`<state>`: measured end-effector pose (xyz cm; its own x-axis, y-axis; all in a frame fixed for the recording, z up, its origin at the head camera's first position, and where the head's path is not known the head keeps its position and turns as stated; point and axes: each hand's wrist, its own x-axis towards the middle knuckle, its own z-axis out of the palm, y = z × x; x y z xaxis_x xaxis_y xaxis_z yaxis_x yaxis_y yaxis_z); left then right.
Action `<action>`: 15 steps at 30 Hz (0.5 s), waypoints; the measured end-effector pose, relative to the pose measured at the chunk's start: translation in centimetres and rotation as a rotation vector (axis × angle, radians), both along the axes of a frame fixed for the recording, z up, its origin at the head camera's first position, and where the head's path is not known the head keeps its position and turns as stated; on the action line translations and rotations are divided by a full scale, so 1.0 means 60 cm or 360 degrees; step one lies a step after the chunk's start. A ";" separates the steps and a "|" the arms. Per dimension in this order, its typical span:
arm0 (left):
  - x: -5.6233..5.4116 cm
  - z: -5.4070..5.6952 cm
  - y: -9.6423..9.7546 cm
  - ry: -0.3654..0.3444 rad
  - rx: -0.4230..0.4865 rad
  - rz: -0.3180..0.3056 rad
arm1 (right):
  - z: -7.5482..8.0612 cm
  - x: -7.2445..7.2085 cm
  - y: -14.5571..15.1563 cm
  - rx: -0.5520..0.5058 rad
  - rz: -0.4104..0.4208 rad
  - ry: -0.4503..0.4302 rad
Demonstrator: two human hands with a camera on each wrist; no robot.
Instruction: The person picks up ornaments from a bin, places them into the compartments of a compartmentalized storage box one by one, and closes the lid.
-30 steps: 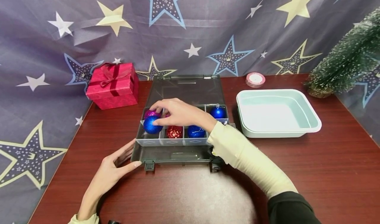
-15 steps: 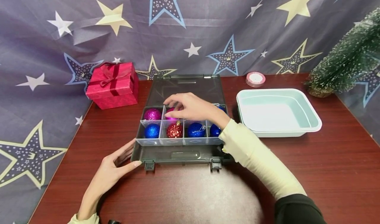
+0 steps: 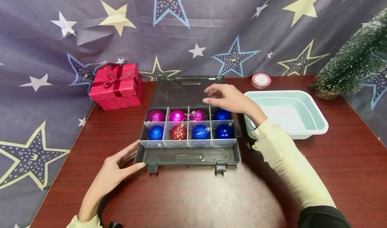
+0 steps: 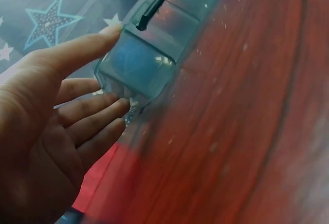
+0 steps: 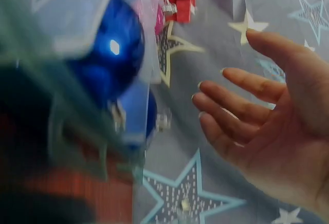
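A dark translucent organizer case [image 3: 187,155] lies with its lid up, its compartments holding Christmas baubles. The back row has magenta baubles [image 3: 177,115] and a blue one [image 3: 222,114]. In front sit a blue glitter bauble [image 3: 155,132], a red bauble [image 3: 178,132] and two more blue ones, one of them a shiny bauble [image 5: 110,49]. My left hand [image 3: 113,169] touches the case's front-left corner, its thumb at the front and its fairly straight fingers [image 4: 97,111] along the side. Above the case's back-right part, my right hand [image 3: 232,98] hovers with relaxed fingers, holding nothing.
A pale mint tub [image 3: 287,135] stands right of the case. Behind it is a ribbon roll [image 3: 261,81], with a frosted Christmas tree [image 3: 353,63] at the far right. A red gift box [image 3: 116,87] sits back left, before a star-patterned cloth [image 3: 211,19].
The blue glitter bauble, held by my right hand earlier, now lies in the front-left compartment. My right hand has let go and moved right and up. My left hand stays at the corner.
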<state>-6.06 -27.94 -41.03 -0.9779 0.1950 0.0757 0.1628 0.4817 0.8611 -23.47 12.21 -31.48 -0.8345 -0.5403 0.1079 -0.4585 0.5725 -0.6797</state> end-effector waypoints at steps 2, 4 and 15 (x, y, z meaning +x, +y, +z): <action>-0.003 0.007 0.000 -0.0002 -0.0083 -0.0011 | 0.000 -0.003 0.016 0.0002 -0.0086 0.0007; -0.008 0.016 -0.002 0.0010 -0.0169 -0.0030 | -0.001 -0.006 0.028 -0.0012 -0.0164 0.0008; -0.101 0.089 -0.022 -0.0075 -0.0350 -0.0155 | -0.004 -0.029 0.071 -0.0191 -0.0522 -0.0218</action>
<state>-12.11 -29.27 -35.66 -0.9551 0.2953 -0.0240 0.1800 0.6424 0.7449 -25.21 16.44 -31.69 -0.9722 -0.2323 0.0296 -0.1642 0.5862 -0.7933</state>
